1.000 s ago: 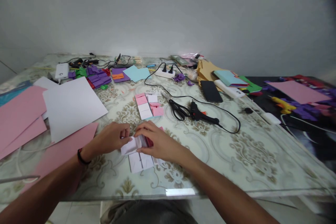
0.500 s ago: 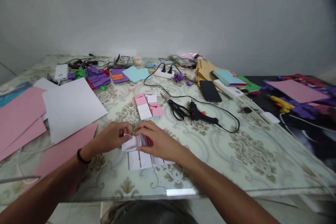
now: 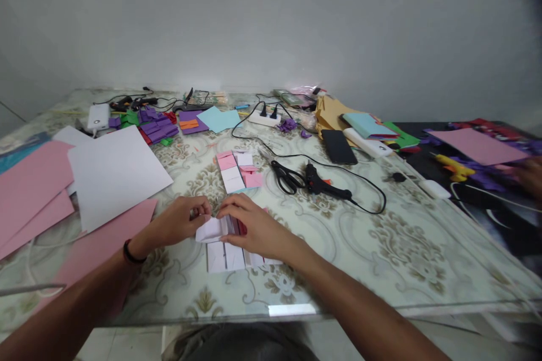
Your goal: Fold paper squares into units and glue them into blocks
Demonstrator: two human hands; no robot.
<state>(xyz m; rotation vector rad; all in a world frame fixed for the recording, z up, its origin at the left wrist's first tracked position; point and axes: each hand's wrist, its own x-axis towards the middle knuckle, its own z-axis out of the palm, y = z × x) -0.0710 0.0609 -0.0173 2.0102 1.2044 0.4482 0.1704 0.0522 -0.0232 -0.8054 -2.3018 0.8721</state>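
Here's the white fold (image 3: 208,230), right between the two hands, its far edge at the left fingertips, its right end inside the right grip! The left hand (image 3: 183,220) pinches that edge; the right hand (image 3: 253,227) clasps the end, thumb near, fingers far. White squares (image 3: 218,259) lie just nearer. Farther off, pink-and-white pieces (image 3: 239,171); to their right, scissors (image 3: 288,177), then a glue gun (image 3: 326,185).
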